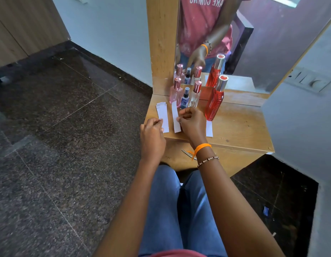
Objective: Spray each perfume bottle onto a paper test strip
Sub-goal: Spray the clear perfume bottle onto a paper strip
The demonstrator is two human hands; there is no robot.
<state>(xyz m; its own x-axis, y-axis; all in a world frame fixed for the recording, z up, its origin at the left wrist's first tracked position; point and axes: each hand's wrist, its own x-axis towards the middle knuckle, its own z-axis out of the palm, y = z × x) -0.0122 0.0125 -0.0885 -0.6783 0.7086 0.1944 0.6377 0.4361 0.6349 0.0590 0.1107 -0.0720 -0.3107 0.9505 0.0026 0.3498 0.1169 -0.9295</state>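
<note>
Several perfume bottles stand on a small wooden shelf (235,127) before a mirror: a pink bottle (175,93), a small blue bottle (185,99), a clear bottle (195,95) and a tall red bottle (215,99). White paper strips lie in front of them: a small stack of strips (162,114) at the left, a single strip (175,115) in the middle, and another strip (209,128) below the red bottle. My left hand (151,140) pinches the near end of the stack. With curled fingers, my right hand (191,123) pinches the edge of the middle strip.
The mirror (235,43) behind the bottles reflects them and my arm. A wall with a switch plate (309,80) closes in the right side. Dark granite floor (68,127) spreads to the left and below the shelf. A metal handle (187,153) sits under the shelf edge.
</note>
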